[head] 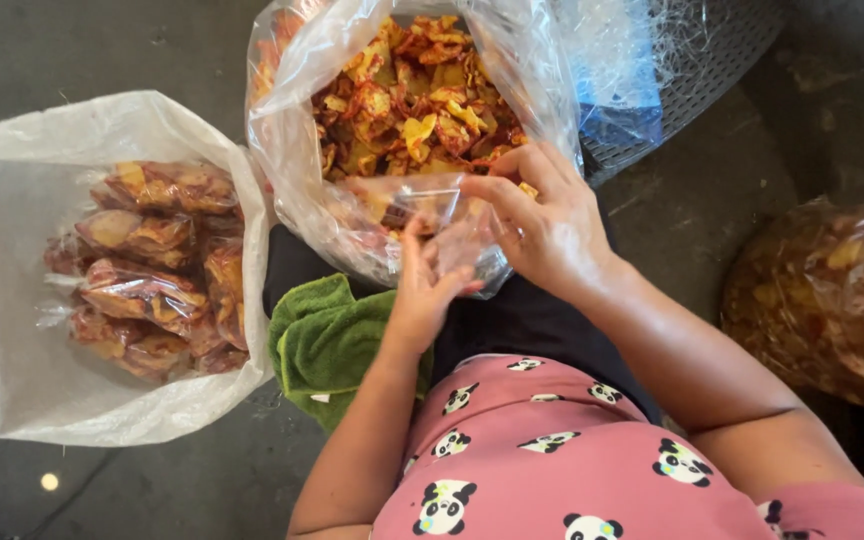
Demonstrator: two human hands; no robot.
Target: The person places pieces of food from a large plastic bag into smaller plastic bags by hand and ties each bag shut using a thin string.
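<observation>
Sitting over the work, the person has a pink panda-print garment nearest the camera at 6 o'clock, with a green towel (327, 340) lying on the lap just beside the left forearm at 7 o'clock. Both hands meet near the picture's centre on a small clear packet (432, 215) that already seems to hold some chips. The left hand (422, 290) has its fingers half curled, pinching the packet's lower edge from below. The right hand (542, 225) curves loosely over the packet's top at 1 o'clock of the left, fingertips on the film; whether it also holds loose chips, I cannot tell.

As a judgement, the packing is well under way: at 9 o'clock a white woven sack (12, 300) stands open with a heap of filled chip packets (152, 270) inside, yet the large clear bag of red-and-yellow chips (412, 100) beyond the hands at 12 o'clock is nearly full, so much is left. At 3 o'clock, well apart, lies another bulk bag of chips (832, 300). A dark wicker rim (692, 90) shows at 1 o'clock.
</observation>
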